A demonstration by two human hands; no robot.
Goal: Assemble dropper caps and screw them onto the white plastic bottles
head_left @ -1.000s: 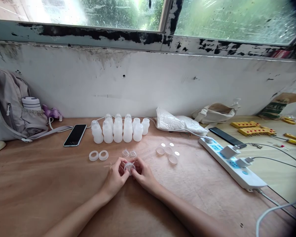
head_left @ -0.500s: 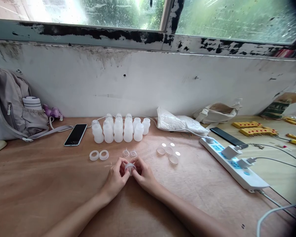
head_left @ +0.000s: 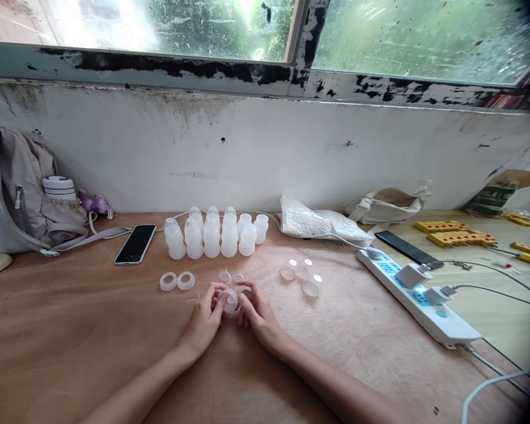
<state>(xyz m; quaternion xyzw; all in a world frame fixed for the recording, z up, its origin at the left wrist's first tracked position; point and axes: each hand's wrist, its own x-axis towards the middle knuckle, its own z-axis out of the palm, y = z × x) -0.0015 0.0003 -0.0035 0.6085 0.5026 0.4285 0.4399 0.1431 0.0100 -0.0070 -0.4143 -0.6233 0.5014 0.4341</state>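
In the middle of the table my left hand (head_left: pixel 204 318) pinches a translucent bottle collar ring (head_left: pixel 230 301), its round face tilted up toward me. A clear part seems to sit inside the ring, too small to make out. My right hand (head_left: pixel 261 315) is close against the ring's right side, thumb and index finger apart; whether its thumb tip touches the rim is hard to see. Just beyond my fingers stand two clear silicone nipples (head_left: pixel 225 276). Two more collar rings (head_left: pixel 168 281) lie to the left. On the right are several clear round discs or caps (head_left: pixel 310 288).
Several frosted baby bottles (head_left: pixel 212 238) stand in rows behind, some capped. A phone (head_left: pixel 135 244) and a backpack (head_left: pixel 15 188) are left. Rightward lie a white plastic bag (head_left: pixel 322 224), a power strip (head_left: pixel 417 300) with cables, a dark phone (head_left: pixel 408 248) and yellow blocks (head_left: pixel 461 237).
The collar ring has tilted, its face now turned more upward. My right fingers have loosened and drawn slightly away from it, while my left hand keeps hold.
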